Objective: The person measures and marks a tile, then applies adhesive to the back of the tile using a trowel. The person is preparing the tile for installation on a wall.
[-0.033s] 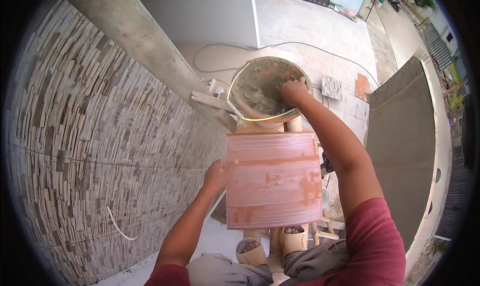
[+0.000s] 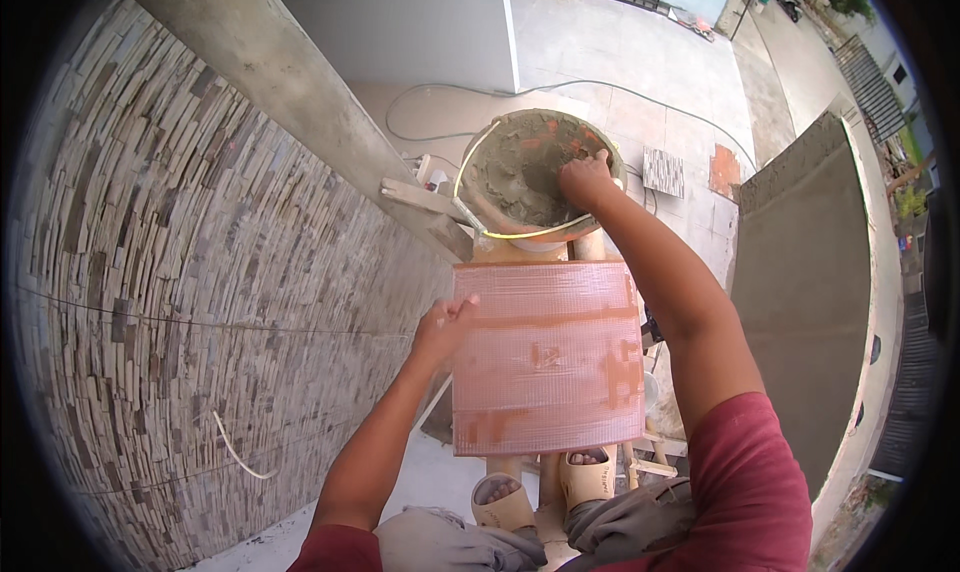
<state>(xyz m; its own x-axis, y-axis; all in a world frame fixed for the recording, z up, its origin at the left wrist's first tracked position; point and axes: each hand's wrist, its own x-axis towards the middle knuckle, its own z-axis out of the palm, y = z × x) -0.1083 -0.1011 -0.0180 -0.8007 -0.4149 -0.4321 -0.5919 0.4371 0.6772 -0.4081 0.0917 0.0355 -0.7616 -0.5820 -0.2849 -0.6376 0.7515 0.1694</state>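
Note:
A bucket of wet grey mortar (image 2: 525,172), with a pale wire handle, stands ahead of me. My right hand (image 2: 588,182) is closed at its right inner side, low over the mortar; whatever it grips is hidden. Nearer to me lies a square tile (image 2: 545,357), its reddish, ribbed back turned up. My left hand (image 2: 445,330) is at the tile's left edge, its fingers curled and somewhat blurred, with nothing visible in them.
Wooden planks (image 2: 420,198) support the bucket and tile, and my sandalled feet (image 2: 505,502) are below. A stone-clad wall (image 2: 200,302) rises at left, a plastered wall (image 2: 805,292) at right. A hose (image 2: 640,94) crosses the floor beside a patterned tile piece (image 2: 663,173).
My left hand has moved slightly up and away from me along the tile's left edge. My right hand is a little higher at the bucket. The tile has hardly shifted.

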